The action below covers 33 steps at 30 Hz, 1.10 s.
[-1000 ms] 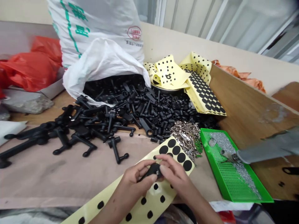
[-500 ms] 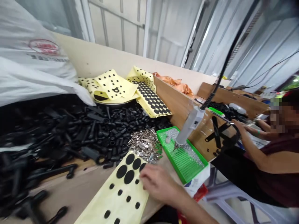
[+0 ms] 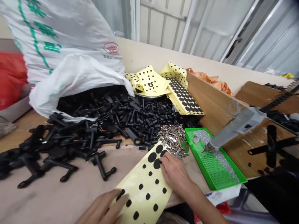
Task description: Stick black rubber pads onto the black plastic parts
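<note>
A pale yellow sticker sheet (image 3: 137, 180) lies slanted on the table, with large round black pads at its far end and rows of smaller black ones. My right hand (image 3: 176, 175) rests at the sheet's far right edge, its fingers closed together beside the large pads. A dark bit shows at those fingertips, too small to make out. Over the sheet's near left edge is my left hand (image 3: 105, 207), slightly blurred, its fingers stretched out and apart near the small black pads. Small metal clips (image 3: 173, 138) lie heaped just beyond the sheet.
Black plastic crank handles (image 3: 93, 140) and other black parts spread from a white sack (image 3: 77, 71). On the right, a grey power screwdriver (image 3: 231, 130) rests in a green tray (image 3: 201, 168) of small shiny pieces. More sticker sheets (image 3: 151, 81) lie behind, beside a wooden divider (image 3: 210, 93).
The view has swung left, so the co-worker is out of sight and the white sack shows more. My left hand has come into view over the sheet. My right hand stays at the large pads.
</note>
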Tool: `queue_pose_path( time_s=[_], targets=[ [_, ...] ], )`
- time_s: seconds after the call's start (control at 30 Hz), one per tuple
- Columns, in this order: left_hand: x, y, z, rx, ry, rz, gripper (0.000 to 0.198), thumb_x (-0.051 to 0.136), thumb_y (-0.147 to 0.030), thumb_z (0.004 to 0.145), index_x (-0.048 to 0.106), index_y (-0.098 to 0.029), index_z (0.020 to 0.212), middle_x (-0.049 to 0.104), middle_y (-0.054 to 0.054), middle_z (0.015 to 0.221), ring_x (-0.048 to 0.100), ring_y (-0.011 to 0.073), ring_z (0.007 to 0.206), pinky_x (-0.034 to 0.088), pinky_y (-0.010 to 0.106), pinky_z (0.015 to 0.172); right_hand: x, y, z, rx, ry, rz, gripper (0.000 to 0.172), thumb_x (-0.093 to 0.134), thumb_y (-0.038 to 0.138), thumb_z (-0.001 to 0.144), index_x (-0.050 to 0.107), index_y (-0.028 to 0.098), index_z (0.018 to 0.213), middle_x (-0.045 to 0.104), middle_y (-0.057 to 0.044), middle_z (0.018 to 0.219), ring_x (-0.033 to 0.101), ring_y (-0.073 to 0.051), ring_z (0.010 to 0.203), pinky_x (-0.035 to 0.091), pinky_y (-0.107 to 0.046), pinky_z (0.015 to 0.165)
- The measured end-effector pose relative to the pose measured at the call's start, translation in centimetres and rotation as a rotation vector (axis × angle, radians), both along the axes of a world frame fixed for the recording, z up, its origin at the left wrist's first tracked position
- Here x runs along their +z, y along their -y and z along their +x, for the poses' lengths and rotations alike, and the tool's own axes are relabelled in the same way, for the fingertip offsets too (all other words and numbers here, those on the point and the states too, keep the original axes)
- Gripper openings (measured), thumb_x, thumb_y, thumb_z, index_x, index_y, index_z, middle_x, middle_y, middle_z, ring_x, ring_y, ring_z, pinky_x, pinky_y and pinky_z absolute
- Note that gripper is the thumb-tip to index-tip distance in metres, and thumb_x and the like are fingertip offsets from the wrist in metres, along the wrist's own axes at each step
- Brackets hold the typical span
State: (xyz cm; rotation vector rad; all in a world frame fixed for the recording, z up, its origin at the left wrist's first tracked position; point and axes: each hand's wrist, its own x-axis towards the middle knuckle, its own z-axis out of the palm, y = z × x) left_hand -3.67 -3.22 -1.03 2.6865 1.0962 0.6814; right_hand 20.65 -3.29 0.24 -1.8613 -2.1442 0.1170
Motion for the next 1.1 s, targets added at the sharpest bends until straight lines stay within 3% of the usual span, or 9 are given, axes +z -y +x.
queue_pose_path(
  time_s=[0.1,0.2,0.3,0.4,0.53,0.67,0.77,0.9,1.1],
  targets=[
    [1.1,-0.6,2.9,-0.072,-0.146,-0.003,0.048,0.045,-0.005,0.077,0.056,-0.025,0.119,0.061,0.008,0.117,0.059,0.0235,0.1,0.052,0.033,0.08,-0.6,0.0,-0.3,0.0,0.02,0.022,0.02,0.042,0.006,0.083,0.058,0.015,0.09,0.059,-0.012,0.088,0.055,-0.026,0.081,0.045,-0.038,0.071],
    [1.7,-2.3,7.1,-0.056,-0.33,-0.043,0.045,0.044,-0.003,0.075,0.058,-0.02,0.114,0.063,0.01,0.102,0.06,0.0262,0.089,0.052,0.037,0.069,-0.6,0.3,0.1,0.018,-0.009,0.029,0.02,0.04,0.006,0.084,0.055,0.016,0.089,0.058,-0.01,0.086,0.055,-0.025,0.081,0.045,-0.037,0.071],
    [1.4,-3.4,9.2,-0.054,-0.381,-0.012,0.038,0.043,-0.005,0.08,0.057,-0.019,0.112,0.061,0.009,0.094,0.058,0.0264,0.085,0.05,0.037,0.063,-0.3,0.4,0.5,0.053,-0.138,-0.002,0.017,0.039,0.009,0.086,0.053,0.018,0.09,0.057,-0.008,0.087,0.055,-0.022,0.082,0.045,-0.034,0.072],
    [0.6,-3.5,9.0,-0.049,-0.362,0.031,0.034,0.046,-0.009,0.081,0.056,-0.02,0.112,0.058,0.008,0.095,0.056,0.0254,0.083,0.048,0.035,0.061,-0.4,0.0,0.5,0.051,-0.128,-0.007,0.019,0.038,0.01,0.087,0.052,0.018,0.095,0.057,-0.009,0.091,0.057,-0.021,0.079,0.045,-0.032,0.068],
    [0.1,-3.2,8.5,-0.033,-0.34,0.068,0.034,0.047,-0.009,0.081,0.055,-0.021,0.112,0.057,0.007,0.095,0.054,0.0234,0.081,0.046,0.033,0.059,-0.6,-0.5,0.0,0.021,0.039,0.015,0.018,0.037,0.008,0.083,0.052,0.018,0.081,0.056,-0.009,0.08,0.055,-0.022,0.068,0.042,-0.033,0.059],
    [0.3,-3.0,8.6,-0.028,-0.33,0.076,0.032,0.047,-0.011,0.083,0.054,-0.02,0.112,0.056,0.006,0.093,0.053,0.0216,0.081,0.044,0.032,0.059,0.0,-0.3,0.3,0.075,-0.133,-0.06,0.015,0.038,0.01,0.084,0.049,0.019,0.083,0.053,-0.006,0.081,0.056,-0.02,0.071,0.045,-0.031,0.062],
    [0.3,-3.0,8.6,-0.032,-0.339,0.079,0.033,0.045,-0.011,0.083,0.052,-0.02,0.115,0.055,0.006,0.094,0.053,0.0225,0.082,0.044,0.033,0.06,0.2,0.0,0.8,0.1,-0.262,-0.046,0.016,0.037,0.012,0.088,0.049,0.02,0.094,0.052,-0.007,0.093,0.057,-0.019,0.08,0.047,-0.031,0.07],
    [0.2,-2.9,8.6,-0.035,-0.358,0.065,0.036,0.046,-0.011,0.082,0.05,-0.019,0.117,0.055,0.006,0.096,0.053,0.0233,0.084,0.044,0.034,0.06,-0.4,-0.3,1.2,0.072,-0.255,0.019,0.02,0.037,0.013,0.09,0.046,0.019,0.106,0.051,-0.01,0.103,0.058,-0.02,0.086,0.047,-0.031,0.074],
    [0.2,-2.7,8.5,-0.027,-0.357,0.07,0.033,0.044,-0.011,0.08,0.051,-0.019,0.112,0.055,0.006,0.094,0.052,0.0234,0.082,0.044,0.035,0.059,-1.0,-0.7,0.4,0.06,-0.056,0.028,0.018,0.035,0.011,0.088,0.046,0.019,0.076,0.051,-0.008,0.084,0.053,-0.02,0.07,0.043,-0.033,0.061]
  ],
)
